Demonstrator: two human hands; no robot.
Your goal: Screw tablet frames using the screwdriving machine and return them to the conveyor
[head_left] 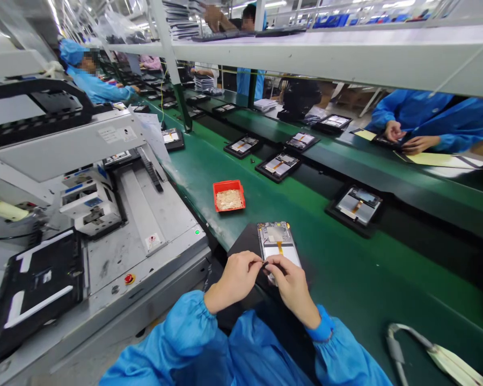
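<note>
An opened tablet (277, 244) lies on a black mat (245, 244) at the near edge of the green conveyor belt (338, 257); its silver back, circuit board and orange flex cable show. My left hand (235, 279) and my right hand (292, 287) meet over its near end. Both pinch a small dark strip between thumb and fingertips, just above the tablet's lower edge. Blue sleeves cover both my forearms. A red tray (228, 195) of small pale parts sits on the belt beyond the tablet.
A grey machine (116, 214) with a red button and a black fixture (36, 284) stands to my left. Several black trays with tablets (356, 206) ride the belt. Other workers in blue sit at far left and right (426, 120). A white shelf (346, 53) runs overhead.
</note>
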